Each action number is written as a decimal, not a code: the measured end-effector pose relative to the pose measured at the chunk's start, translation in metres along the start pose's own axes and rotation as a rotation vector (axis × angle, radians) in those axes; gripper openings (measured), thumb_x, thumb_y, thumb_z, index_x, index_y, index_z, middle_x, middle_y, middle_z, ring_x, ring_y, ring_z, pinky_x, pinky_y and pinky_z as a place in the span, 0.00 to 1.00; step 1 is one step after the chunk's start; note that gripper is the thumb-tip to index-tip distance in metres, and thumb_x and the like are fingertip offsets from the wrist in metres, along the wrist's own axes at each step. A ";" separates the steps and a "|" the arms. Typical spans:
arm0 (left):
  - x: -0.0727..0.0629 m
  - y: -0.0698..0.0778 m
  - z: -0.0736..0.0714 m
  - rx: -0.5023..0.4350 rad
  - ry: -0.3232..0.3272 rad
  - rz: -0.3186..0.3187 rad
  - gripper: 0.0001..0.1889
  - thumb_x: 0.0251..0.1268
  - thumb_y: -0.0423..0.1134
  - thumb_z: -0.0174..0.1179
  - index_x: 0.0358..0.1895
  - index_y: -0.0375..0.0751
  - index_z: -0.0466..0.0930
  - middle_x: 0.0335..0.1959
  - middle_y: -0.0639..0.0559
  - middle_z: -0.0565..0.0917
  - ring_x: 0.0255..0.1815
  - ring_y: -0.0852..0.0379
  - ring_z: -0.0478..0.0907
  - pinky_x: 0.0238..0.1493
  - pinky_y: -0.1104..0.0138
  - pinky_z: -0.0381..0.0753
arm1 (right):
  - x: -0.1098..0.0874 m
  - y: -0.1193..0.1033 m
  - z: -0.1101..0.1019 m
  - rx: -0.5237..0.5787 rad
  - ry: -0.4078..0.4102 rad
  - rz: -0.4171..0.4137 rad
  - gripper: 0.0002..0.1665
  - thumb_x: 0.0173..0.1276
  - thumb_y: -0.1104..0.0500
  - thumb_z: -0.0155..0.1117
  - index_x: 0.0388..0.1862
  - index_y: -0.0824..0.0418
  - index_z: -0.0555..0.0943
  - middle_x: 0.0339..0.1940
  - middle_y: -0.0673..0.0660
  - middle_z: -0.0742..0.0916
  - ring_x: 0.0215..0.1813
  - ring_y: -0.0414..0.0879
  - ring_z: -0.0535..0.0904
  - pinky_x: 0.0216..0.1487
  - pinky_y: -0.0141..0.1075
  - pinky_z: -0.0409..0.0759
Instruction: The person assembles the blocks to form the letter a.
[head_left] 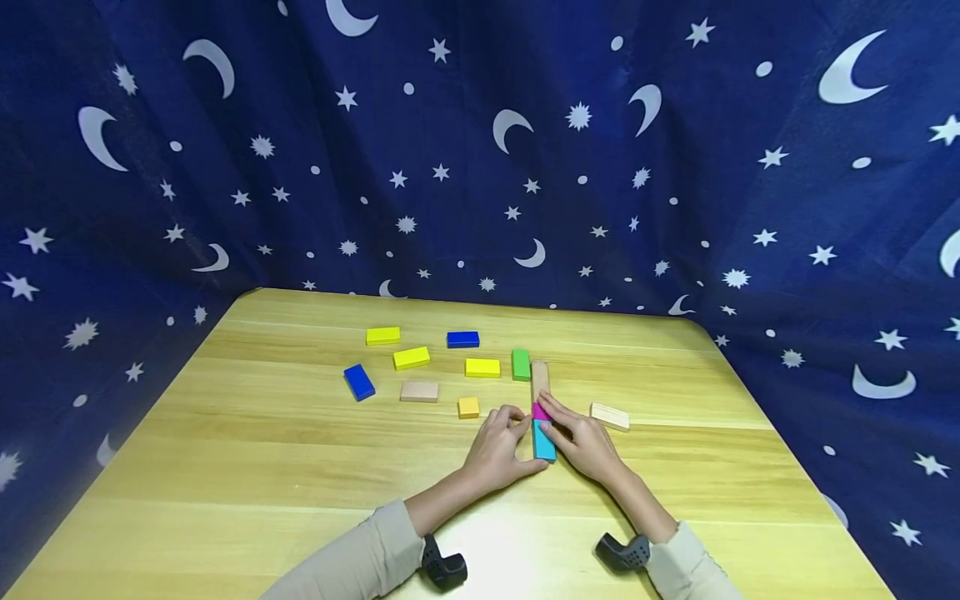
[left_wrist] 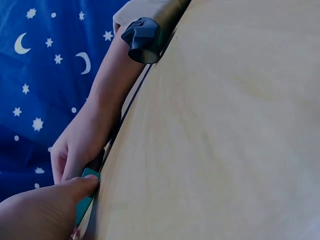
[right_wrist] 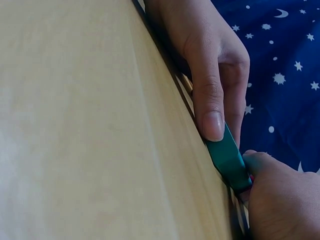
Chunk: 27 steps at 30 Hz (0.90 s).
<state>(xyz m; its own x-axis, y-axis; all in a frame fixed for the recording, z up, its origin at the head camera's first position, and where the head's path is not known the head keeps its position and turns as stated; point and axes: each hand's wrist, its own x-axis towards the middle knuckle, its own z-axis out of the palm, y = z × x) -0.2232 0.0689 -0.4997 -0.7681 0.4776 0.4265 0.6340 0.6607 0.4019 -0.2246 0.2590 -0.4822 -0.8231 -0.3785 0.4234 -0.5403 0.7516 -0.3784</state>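
A light-blue block [head_left: 544,442] lies end to end with a magenta block [head_left: 539,412] and a pinkish wooden block [head_left: 540,379], forming a line away from me. My left hand [head_left: 495,450] holds the light-blue block from the left. Its thumb [right_wrist: 212,122] is against the near end, and its bent fingers reach the side by the magenta block. From the right, my right hand [head_left: 587,446] lays fairly straight fingers along the line. Its index finger touches the magenta and wooden blocks, its thumb the light-blue one. The fingers partly cover the magenta block.
A green block [head_left: 521,365] stands left of the line's far end, and a pale wooden block [head_left: 610,417] lies right of my right hand. Leftward are an orange block [head_left: 468,407], a pinkish block [head_left: 419,392], several yellow blocks [head_left: 482,367] and two blue blocks [head_left: 359,382].
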 end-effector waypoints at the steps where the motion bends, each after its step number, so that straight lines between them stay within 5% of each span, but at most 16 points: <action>1: 0.000 0.000 0.000 -0.001 0.002 -0.001 0.41 0.45 0.63 0.66 0.58 0.34 0.74 0.51 0.50 0.72 0.44 0.57 0.67 0.43 0.70 0.69 | 0.000 0.000 0.000 -0.003 -0.004 -0.001 0.27 0.67 0.53 0.58 0.64 0.58 0.71 0.63 0.53 0.74 0.44 0.53 0.81 0.32 0.38 0.76; 12: -0.002 -0.001 0.001 -0.001 0.029 0.016 0.38 0.45 0.63 0.65 0.54 0.35 0.78 0.50 0.50 0.73 0.41 0.59 0.67 0.40 0.71 0.69 | 0.000 0.000 0.000 -0.026 -0.022 -0.007 0.27 0.68 0.53 0.57 0.64 0.58 0.71 0.63 0.52 0.74 0.34 0.50 0.81 0.30 0.36 0.75; 18: -0.003 -0.001 0.001 -0.002 0.013 0.005 0.38 0.46 0.63 0.65 0.55 0.36 0.78 0.50 0.50 0.72 0.42 0.59 0.67 0.42 0.71 0.68 | 0.000 0.000 0.000 -0.025 -0.021 -0.012 0.27 0.67 0.53 0.58 0.64 0.58 0.71 0.63 0.52 0.74 0.20 0.38 0.71 0.23 0.31 0.69; 22: -0.002 -0.001 0.001 0.005 0.015 0.006 0.38 0.46 0.63 0.65 0.54 0.36 0.78 0.50 0.50 0.72 0.42 0.58 0.67 0.41 0.71 0.68 | 0.001 0.000 0.000 -0.036 -0.014 -0.020 0.27 0.67 0.53 0.58 0.63 0.59 0.72 0.63 0.52 0.74 0.31 0.47 0.81 0.29 0.36 0.75; 27: -0.002 -0.001 0.000 0.016 0.019 0.012 0.38 0.46 0.63 0.65 0.54 0.36 0.78 0.50 0.50 0.72 0.42 0.58 0.67 0.41 0.71 0.69 | 0.001 0.000 0.000 -0.032 -0.007 -0.024 0.27 0.67 0.53 0.58 0.63 0.59 0.72 0.62 0.53 0.75 0.46 0.55 0.80 0.36 0.43 0.78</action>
<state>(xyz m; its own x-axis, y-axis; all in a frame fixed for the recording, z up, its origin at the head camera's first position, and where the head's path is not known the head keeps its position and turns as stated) -0.2223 0.0677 -0.5008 -0.7585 0.4747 0.4465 0.6416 0.6640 0.3840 -0.2255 0.2588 -0.4819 -0.8113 -0.4004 0.4259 -0.5540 0.7594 -0.3413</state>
